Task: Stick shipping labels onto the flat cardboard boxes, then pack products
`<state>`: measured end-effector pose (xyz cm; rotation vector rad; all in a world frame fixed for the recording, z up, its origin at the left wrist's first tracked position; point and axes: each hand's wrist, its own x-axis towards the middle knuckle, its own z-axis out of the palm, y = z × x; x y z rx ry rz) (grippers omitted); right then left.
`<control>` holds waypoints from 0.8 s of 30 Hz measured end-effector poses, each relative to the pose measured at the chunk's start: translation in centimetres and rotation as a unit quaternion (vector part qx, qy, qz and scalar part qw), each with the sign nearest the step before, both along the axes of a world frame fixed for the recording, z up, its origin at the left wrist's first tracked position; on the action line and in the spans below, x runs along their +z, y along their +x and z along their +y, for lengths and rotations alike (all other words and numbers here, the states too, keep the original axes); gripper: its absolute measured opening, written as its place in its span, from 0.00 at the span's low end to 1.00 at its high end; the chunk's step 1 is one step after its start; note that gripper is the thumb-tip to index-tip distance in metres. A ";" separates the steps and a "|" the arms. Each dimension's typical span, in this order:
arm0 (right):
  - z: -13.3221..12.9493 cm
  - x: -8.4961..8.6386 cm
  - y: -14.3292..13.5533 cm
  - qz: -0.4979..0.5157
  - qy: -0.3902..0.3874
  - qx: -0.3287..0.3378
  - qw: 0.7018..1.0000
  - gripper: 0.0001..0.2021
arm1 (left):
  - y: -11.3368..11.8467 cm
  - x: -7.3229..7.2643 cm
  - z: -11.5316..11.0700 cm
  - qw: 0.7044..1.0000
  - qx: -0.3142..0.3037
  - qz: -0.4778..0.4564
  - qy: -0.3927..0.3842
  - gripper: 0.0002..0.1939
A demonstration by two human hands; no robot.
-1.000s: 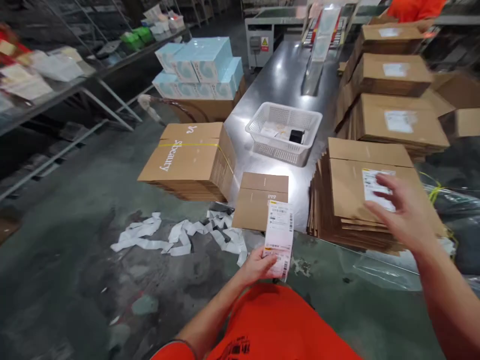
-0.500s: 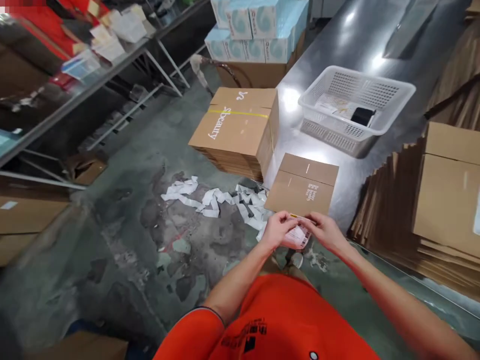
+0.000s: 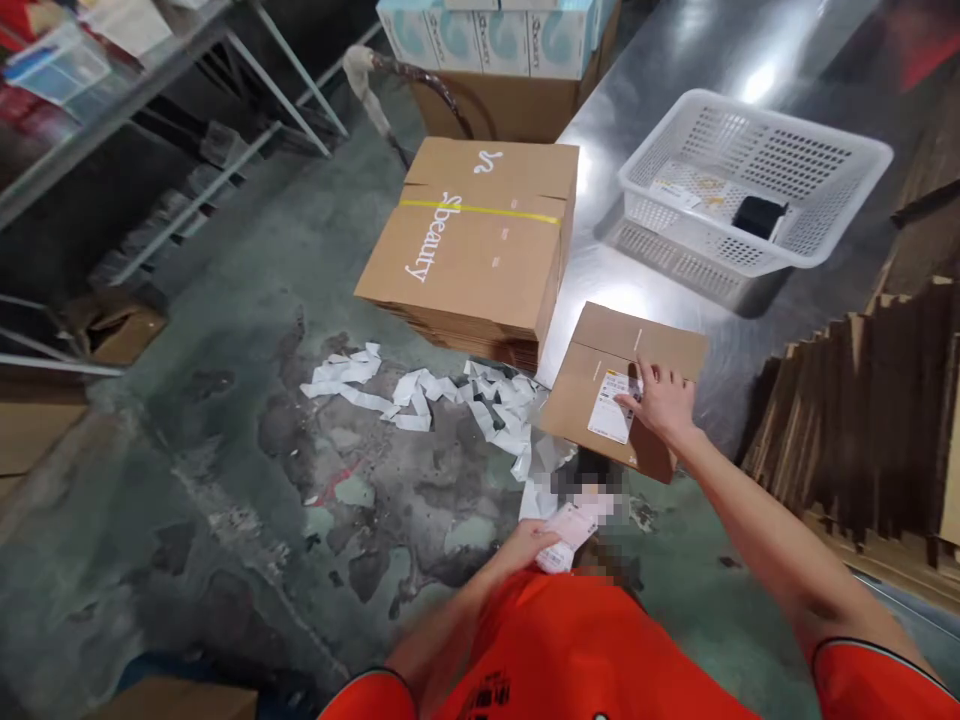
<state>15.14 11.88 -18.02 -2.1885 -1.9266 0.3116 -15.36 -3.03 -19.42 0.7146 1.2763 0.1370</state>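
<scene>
A flattened cardboard box [image 3: 574,388] lies at the near end of the metal table, overhanging its edge. A white printed shipping label [image 3: 611,412] is on its upper face. My right hand [image 3: 666,402] rests on the box at the label's right edge, fingers spread and the thumb over the label. Lower down, close to my body, my left hand [image 3: 526,546] is closed around a small bundle of pale printed labels [image 3: 571,528]. Part of that bundle is blurred out.
A strapped stack of flat boxes [image 3: 465,240] stands left of the flattened box. On the metal table [image 3: 600,235] sits a white perforated basket [image 3: 757,150] with a black item inside. More folded cardboard [image 3: 847,400] leans at right. Paper strip [image 3: 420,390] litters the floor.
Both hands were together at the labels; now they are apart. My right hand has moved up onto the box, where a label now lies. My left hand has drawn down with the bundle.
</scene>
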 end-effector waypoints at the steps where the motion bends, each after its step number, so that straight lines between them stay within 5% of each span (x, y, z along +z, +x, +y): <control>1: -0.3 -0.3 -1.0 0.007 0.009 -0.007 1.000 0.30 | -0.7 0.4 0.2 1.000 0.007 0.000 0.013 0.17; 6: -1.1 -2.1 -7.0 0.013 0.003 0.023 1.000 0.30 | 0.1 1.5 7.9 0.972 0.147 0.036 0.179 0.18; 9: -1.8 -2.2 -6.3 0.028 -0.015 0.025 0.999 0.30 | 2.8 1.1 12.7 0.961 0.135 -0.004 0.241 0.16; 14: -7.1 -0.4 -0.5 0.069 -0.033 -0.282 0.956 0.27 | 4.6 1.3 13.6 0.961 0.053 0.002 0.271 0.10; 16: -9.0 0.7 -0.1 0.107 -0.046 -0.308 0.944 0.25 | 4.3 2.1 13.0 0.959 0.053 0.026 0.275 0.10; 19: -10.0 4.2 -1.3 0.203 0.042 -0.289 0.935 0.27 | 3.8 4.5 12.1 0.957 0.097 0.040 0.271 0.13; 22: -10.9 10.5 -0.9 0.346 0.128 -0.260 0.892 0.30 | 3.5 7.5 11.1 0.960 0.160 0.007 0.228 0.19; 24: -12.8 15.3 1.8 0.374 0.174 -0.274 0.869 0.30 | 3.6 9.2 10.1 0.964 0.178 -0.041 0.192 0.23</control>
